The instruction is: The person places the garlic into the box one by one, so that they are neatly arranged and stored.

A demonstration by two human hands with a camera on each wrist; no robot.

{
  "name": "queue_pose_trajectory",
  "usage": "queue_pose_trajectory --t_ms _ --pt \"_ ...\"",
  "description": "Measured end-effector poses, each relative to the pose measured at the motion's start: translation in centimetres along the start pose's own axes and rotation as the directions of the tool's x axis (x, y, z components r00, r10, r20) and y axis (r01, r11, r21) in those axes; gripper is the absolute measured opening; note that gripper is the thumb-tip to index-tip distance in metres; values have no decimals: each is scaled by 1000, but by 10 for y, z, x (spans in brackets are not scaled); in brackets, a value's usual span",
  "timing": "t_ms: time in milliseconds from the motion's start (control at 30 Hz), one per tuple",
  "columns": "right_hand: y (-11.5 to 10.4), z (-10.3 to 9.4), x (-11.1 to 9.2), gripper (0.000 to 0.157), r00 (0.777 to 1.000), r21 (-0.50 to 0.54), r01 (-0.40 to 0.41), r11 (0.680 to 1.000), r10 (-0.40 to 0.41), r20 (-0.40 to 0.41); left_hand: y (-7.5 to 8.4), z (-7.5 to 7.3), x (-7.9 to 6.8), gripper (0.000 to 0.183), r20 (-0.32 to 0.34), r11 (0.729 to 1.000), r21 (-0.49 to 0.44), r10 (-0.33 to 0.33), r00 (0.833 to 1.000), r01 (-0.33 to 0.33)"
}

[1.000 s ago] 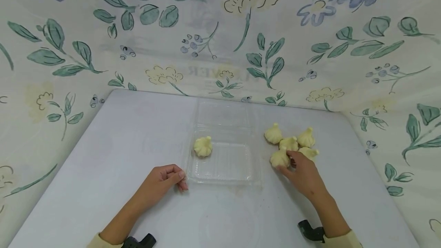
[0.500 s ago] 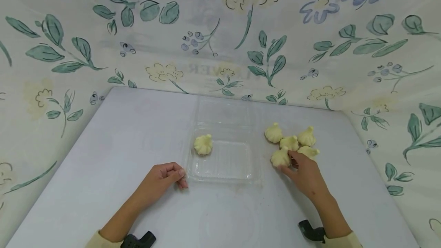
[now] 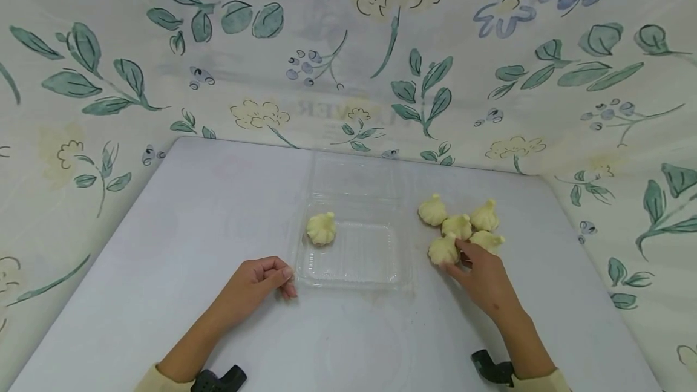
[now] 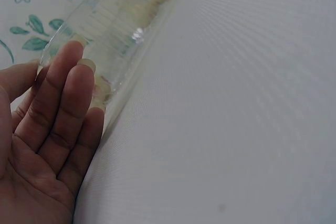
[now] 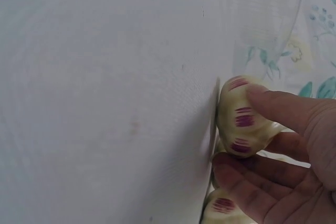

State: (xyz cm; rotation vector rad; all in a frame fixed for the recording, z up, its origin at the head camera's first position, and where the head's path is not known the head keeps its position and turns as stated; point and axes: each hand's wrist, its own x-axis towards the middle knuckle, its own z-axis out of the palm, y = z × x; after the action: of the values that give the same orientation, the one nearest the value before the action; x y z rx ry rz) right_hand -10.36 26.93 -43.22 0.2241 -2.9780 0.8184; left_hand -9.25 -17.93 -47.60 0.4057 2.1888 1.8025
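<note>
My right hand (image 3: 481, 274) pinches a pale yellow garlic bulb (image 3: 443, 250) at the near side of a cluster on the right. In the right wrist view the thumb lies on one side of this bulb (image 5: 242, 116), which has purple streaks and sits low against the table. A clear plastic container (image 3: 351, 285) lies with its lid folded back in the middle. One garlic bulb (image 3: 321, 228) is inside, at the back left. My left hand (image 3: 261, 286) is at the container's front left corner, thumb and forefinger pinching its rim in the left wrist view.
Several more garlic bulbs (image 3: 432, 210) lie close behind and beside the right hand. The white table (image 3: 218, 192) backs onto a flower-patterned cloth (image 3: 327, 11). Black wrist devices (image 3: 492, 368) sit near both sleeves.
The head view has tilted slightly since the first frame. Both hands, the container and the garlic bulbs hold the same places on the table.
</note>
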Motion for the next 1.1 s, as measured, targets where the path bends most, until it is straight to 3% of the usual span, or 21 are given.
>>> queue_pose_trajectory --t_ms 767,1100 --pt "0 1 -4 57 1000 -16 12 1000 -12 -2 0 -1 0 27 8 1000 -2 2 1000 -2" --pt "-13 -10 -8 57 999 -19 28 999 -29 -37 1 0 0 27 1 1000 5 3 1000 -3"
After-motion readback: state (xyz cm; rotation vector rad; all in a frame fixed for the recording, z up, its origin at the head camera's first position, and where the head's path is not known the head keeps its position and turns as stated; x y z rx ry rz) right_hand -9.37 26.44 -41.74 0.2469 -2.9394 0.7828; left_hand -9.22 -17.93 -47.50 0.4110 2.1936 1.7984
